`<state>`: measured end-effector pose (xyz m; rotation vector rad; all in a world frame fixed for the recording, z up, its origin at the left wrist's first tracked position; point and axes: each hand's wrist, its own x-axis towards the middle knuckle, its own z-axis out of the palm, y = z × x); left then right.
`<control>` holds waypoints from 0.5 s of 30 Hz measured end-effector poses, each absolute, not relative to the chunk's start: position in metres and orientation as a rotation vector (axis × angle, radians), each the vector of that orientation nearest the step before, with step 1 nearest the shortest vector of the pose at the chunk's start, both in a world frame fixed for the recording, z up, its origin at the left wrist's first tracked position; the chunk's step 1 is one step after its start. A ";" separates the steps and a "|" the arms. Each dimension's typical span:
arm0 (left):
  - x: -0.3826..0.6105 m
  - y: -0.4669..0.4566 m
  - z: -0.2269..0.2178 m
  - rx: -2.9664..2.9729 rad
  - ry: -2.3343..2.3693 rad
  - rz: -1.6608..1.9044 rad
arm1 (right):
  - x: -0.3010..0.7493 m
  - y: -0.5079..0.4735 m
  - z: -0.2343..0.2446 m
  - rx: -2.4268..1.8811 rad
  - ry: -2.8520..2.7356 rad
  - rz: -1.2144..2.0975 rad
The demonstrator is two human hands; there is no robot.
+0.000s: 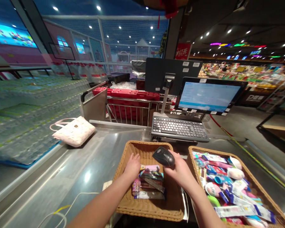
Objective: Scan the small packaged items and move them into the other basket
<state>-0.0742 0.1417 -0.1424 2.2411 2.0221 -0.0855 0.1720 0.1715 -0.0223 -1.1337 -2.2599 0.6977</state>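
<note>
My right hand (179,167) is wrapped round a black handheld barcode scanner (163,155), held above the right part of a small wicker basket (150,210). My left hand (132,166) reaches into the left side of this basket. Its fingers are bent and close on the left end of a pink-wrapped packet (152,167); the exact grip is partly hidden. Below it, several small wrapped packets lie in the basket, among them a clear and blue one (149,195) and a pink and purple one (136,186).
At right stands a larger wicker basket (191,148) filled with wrapped sweets and toys. Behind are a keyboard (180,128) and a monitor (209,95). A pale handbag (76,131) lies on the metal counter (97,158). A white cable (79,198) runs at lower left.
</note>
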 end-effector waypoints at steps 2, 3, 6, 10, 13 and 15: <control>-0.078 0.142 -0.146 2.191 2.036 -0.129 | 0.169 0.172 -0.024 -1.121 -2.262 0.706; -0.080 0.142 -0.147 2.167 2.043 -0.146 | 0.167 0.172 -0.025 -1.115 -2.267 0.711; -0.083 0.140 -0.149 2.113 2.055 -0.184 | 0.164 0.173 -0.026 -1.091 -2.286 0.731; -0.079 0.137 -0.147 2.082 2.042 -0.211 | 0.164 0.174 -0.027 -1.069 -2.283 0.750; -0.071 0.136 -0.140 2.071 2.044 -0.203 | 0.167 0.173 -0.024 -1.070 -2.257 0.757; -0.065 0.137 -0.132 2.083 2.031 -0.167 | 0.172 0.172 -0.021 -1.089 -2.233 0.770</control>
